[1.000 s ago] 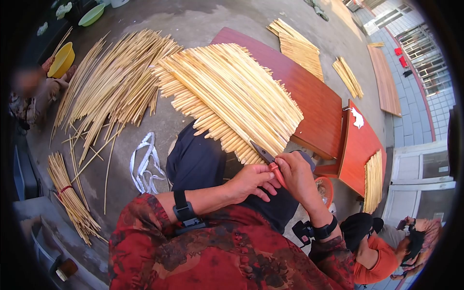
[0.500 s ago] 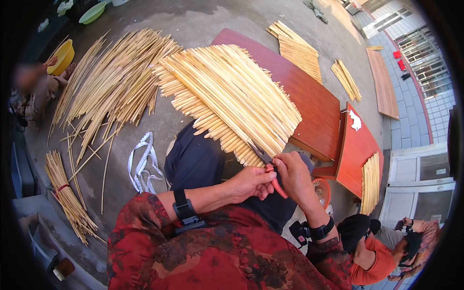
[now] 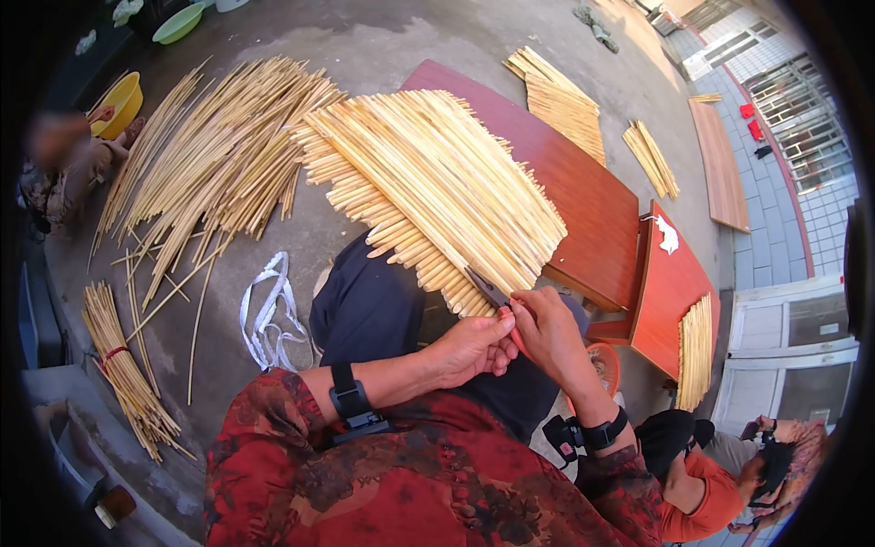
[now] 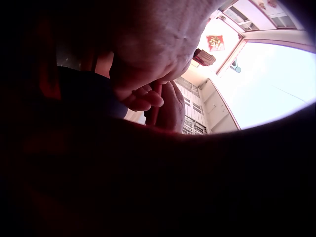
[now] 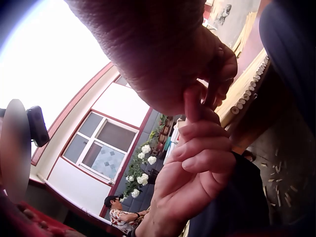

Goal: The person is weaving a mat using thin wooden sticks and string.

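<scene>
A mat of pale sticks (image 3: 437, 182) lies slanted over the person's knees and the edge of a red-brown table (image 3: 583, 210). At its lower corner, dark-bladed pliers or scissors (image 3: 492, 294) touch the stick ends. The right hand (image 3: 547, 333) grips their red handles (image 3: 518, 339). The left hand (image 3: 474, 351) is beside it, its thumb and fingertips pinching the red handle near the pivot. In the right wrist view the left hand (image 5: 197, 163) has curled fingers right against the right hand (image 5: 197, 74). The left wrist view is mostly dark, with a red handle (image 4: 156, 106) between the hands.
Loose sticks (image 3: 228, 146) spread over the ground at left, with a tied bundle (image 3: 128, 374) below them. White strips (image 3: 269, 310) lie near the left knee. A second red table (image 3: 674, 283) and a basket (image 3: 604, 365) are at right. Other people sit at both sides.
The red handles have drawn together inside the right hand, and the left thumb and fingers have closed in on the tool. The mat has barely shifted.
</scene>
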`<state>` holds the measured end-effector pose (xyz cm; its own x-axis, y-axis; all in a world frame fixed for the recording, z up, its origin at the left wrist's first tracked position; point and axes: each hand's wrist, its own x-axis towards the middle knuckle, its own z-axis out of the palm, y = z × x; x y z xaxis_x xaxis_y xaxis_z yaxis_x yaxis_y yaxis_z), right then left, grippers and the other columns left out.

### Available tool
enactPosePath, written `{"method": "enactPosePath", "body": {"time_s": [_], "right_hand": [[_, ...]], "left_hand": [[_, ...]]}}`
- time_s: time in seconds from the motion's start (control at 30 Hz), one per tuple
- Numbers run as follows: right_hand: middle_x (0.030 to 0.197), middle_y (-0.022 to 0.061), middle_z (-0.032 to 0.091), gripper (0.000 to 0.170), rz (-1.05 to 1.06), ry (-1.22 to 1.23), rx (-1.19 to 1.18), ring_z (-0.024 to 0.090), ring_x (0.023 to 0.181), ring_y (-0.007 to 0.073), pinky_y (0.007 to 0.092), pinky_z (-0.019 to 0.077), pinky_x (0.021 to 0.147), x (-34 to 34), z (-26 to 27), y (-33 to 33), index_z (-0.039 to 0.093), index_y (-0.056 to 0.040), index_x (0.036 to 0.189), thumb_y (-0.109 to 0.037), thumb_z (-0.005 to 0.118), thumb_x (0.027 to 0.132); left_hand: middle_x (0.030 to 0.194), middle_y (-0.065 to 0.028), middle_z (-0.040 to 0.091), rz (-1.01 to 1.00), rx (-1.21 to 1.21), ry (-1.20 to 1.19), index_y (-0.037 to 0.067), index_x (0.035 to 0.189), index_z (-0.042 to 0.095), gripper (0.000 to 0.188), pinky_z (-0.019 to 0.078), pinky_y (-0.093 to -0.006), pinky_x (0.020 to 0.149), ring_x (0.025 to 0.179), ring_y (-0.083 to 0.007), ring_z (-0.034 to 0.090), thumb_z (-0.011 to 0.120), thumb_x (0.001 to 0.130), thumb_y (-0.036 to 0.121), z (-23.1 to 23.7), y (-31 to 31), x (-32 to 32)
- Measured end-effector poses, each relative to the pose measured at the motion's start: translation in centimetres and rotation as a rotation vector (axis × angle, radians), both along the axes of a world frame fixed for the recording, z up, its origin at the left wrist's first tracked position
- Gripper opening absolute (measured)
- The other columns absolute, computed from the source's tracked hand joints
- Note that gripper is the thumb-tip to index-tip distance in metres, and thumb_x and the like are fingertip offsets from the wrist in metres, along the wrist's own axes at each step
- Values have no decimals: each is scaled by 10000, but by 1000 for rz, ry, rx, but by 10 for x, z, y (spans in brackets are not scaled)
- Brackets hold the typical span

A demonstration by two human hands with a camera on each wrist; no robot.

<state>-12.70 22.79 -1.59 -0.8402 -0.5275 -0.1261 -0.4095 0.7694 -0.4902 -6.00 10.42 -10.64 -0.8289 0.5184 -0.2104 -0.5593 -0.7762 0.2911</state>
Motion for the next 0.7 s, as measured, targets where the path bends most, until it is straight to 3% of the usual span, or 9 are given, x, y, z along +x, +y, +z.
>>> {"method": "enactPosePath", "body": {"time_s": [0.2, 0.27, 0.4, 0.57, 0.7], "right_hand": [[959, 196, 564, 358, 44, -77, 6, 578, 911, 367, 400, 465, 787, -8, 1, 2, 581, -2, 1107, -256, 563, 855], [1011, 190, 561, 462, 86, -154, 45, 575, 950, 359, 402, 462, 807, -9, 4, 3, 541, 1, 1167, -283, 613, 811], [1025, 184, 553, 527, 161, -122, 95, 578, 956, 348, 399, 467, 807, -11, 9, -2, 518, -3, 1191, -292, 663, 775], [1014, 199, 545, 539, 118, -133, 123, 583, 950, 354, 387, 483, 792, -7, 6, -6, 520, -1, 1169, -271, 708, 742], [1006, 210, 546, 509, 151, -109, 94, 584, 935, 366, 394, 486, 786, -7, 5, -10, 523, 2, 1153, -251, 700, 748]], "left_hand": [[805, -45, 590, 74, 102, 0, 55, 937, 554, 275, 472, -279, 629, 658, -122, 556, 457, 974, 310, -4, 2, 1], [846, -63, 589, 74, 160, 6, 35, 983, 554, 193, 475, -296, 667, 721, -141, 567, 464, 962, 205, -2, -1, 3], [904, -73, 585, 55, 189, 73, 6, 1073, 547, 200, 465, -332, 738, 779, -147, 566, 496, 911, 113, -8, -5, 3], [1036, -142, 613, -74, 108, 115, -7, 1097, 540, 225, 486, -332, 818, 890, -172, 607, 494, 907, 104, -6, -19, 2], [1017, -150, 627, -133, -57, 119, -13, 1084, 540, 230, 512, -325, 752, 820, -177, 625, 427, 905, 80, 5, -25, 0]]}}
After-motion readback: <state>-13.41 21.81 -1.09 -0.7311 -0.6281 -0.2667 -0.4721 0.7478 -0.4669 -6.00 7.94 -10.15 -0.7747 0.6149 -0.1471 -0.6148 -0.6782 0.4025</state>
